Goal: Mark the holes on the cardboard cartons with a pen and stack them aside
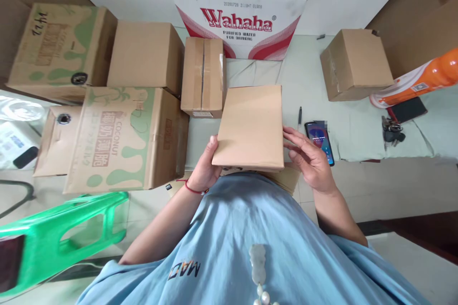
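Note:
A plain brown cardboard box (250, 126) is in front of my torso at the table's near edge, its smooth face turned up. My left hand (205, 167) grips its near left corner, the thumb against the side and the other fingers hidden beneath. Beside the right side of the box is my right hand (309, 157), its fingers stretched out and apart, the fingertips at the box's side. Whether they press on it I cannot tell. A smartphone (319, 143) with a lit screen lies just beyond that hand, and a black pen (299, 116) is close by.
A taped carton (202, 76) and a coconut carton (121, 138) stand to the left, with more boxes behind. The Wahaha carton (238, 19) is at the back. On the right are a small box (356, 64), an orange bottle (418, 78) and keys (392, 131). A green stool (71, 233) stands lower left.

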Demonstrator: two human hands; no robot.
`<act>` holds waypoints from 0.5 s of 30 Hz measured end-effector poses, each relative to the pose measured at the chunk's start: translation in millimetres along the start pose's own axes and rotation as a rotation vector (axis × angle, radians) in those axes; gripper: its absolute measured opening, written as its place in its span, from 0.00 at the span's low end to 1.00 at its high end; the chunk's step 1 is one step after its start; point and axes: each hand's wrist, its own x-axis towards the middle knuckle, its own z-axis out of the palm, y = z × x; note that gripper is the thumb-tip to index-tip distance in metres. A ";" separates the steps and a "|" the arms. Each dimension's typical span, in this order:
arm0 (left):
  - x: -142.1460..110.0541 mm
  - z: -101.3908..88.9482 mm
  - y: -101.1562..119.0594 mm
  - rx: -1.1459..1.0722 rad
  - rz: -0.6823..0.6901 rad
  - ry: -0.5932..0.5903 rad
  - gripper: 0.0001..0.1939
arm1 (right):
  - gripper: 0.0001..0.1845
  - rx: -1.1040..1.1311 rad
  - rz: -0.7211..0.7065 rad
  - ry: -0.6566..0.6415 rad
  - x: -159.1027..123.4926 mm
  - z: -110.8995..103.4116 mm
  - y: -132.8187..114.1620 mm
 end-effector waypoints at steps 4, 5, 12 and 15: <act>0.8 -5.6 -4.1 -0.027 -0.063 -0.012 0.32 | 0.22 -0.049 0.005 -0.004 -3.6 1.1 -3.2; 1.2 -7.3 -4.9 -0.032 -0.065 -0.016 0.32 | 0.21 -0.049 0.004 0.001 -4.3 1.5 -3.9; 3.0 -16.1 -7.4 -0.128 -0.099 0.001 0.29 | 0.13 0.147 -0.026 0.200 -3.6 3.3 -5.8; 2.1 -18.1 -9.8 -0.189 -0.098 0.046 0.27 | 0.12 0.145 -0.027 0.220 -3.8 0.4 -4.6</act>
